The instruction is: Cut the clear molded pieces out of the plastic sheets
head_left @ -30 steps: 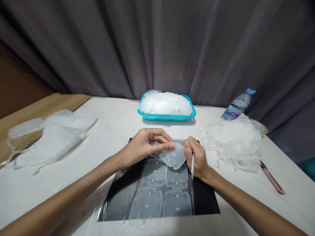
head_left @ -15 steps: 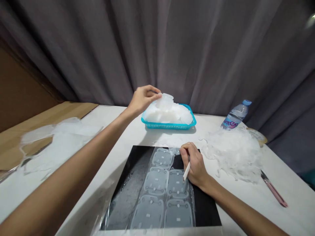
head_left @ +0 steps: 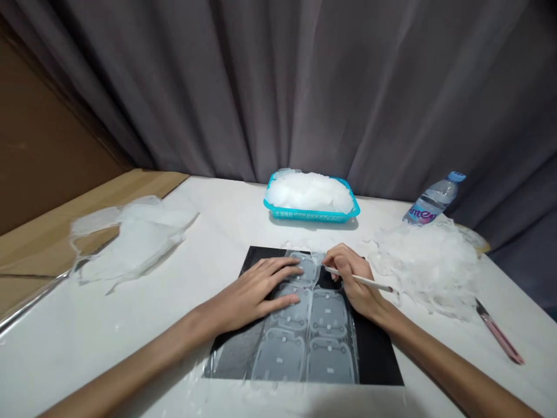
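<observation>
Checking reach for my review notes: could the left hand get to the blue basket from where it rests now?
Probably yes. The left hand lies flat on the clear sheet, holding nothing, and only bare table shows between it and the blue basket.

A single head-worn camera looks forward and down over the white worktop (head_left: 243,220), close above the person's own forearms, which enter from 6 o'clock. It faces a grey curtain (head_left: 304,87) filling 12 o'clock. The black mat (head_left: 378,354) lies nearest, low centre. No second view shares the scene.
</observation>
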Demonstrator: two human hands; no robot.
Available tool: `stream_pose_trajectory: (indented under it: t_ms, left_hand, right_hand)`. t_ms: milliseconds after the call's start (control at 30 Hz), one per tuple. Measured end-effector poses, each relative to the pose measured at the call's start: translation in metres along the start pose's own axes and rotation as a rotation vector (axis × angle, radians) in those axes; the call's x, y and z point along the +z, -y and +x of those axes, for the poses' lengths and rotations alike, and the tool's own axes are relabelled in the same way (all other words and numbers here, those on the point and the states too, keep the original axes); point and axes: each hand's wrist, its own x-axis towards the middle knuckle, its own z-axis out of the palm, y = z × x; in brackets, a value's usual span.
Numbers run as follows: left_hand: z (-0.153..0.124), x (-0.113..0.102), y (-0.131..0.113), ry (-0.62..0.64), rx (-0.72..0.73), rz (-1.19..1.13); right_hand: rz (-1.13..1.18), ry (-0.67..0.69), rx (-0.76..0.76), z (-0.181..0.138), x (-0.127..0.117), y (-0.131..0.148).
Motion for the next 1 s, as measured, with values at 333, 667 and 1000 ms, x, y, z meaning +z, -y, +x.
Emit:
stream_pose_trajectory:
  t_ms: [333,667,1000]
  left_hand:
    - [-0.009,0.011,-0.001,-0.060,-0.076,0.057]
    - [-0.007,0.017,0.011,-0.099,-0.074,0.041]
    - [-0.006,0.020,0.011,-0.120,-0.066,0.024]
  right_hand:
    - [0.098,0.371,0.142,0.008,0.003,0.014]
    - [-0.040,0.457,-0.061,0.006,0.005,0.015]
    - [-0.143,0.467,-0.167,0.001,0.007,0.015]
